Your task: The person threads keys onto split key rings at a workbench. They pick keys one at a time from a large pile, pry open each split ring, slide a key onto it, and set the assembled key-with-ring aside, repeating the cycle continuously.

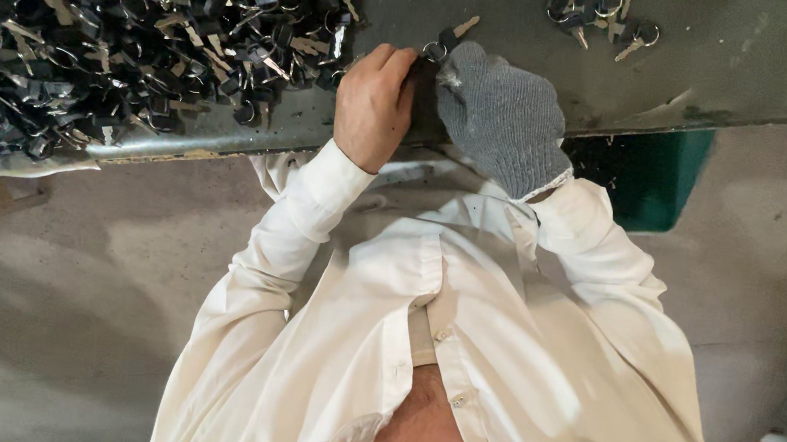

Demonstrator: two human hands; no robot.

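At table edge, both hands (445, 100) pinch key (454, 32).

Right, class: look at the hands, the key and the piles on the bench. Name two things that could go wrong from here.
1. The left hand is bare while the right hand wears a grey glove, so the key and ring they grip could nick or pinch bare fingers.
2. The hands work at the bench edge, so a dropped key might fall to the floor, or get lost in the large key pile.
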